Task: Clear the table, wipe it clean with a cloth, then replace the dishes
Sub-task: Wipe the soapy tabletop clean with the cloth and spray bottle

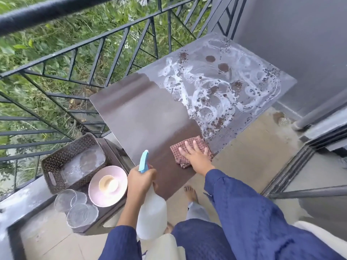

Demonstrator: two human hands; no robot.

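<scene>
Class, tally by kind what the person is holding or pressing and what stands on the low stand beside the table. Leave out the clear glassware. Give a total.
Checked cloth: 1
Spray bottle: 1
Basket: 1
Pink plate: 1
Cup: 1
Total: 5
</scene>
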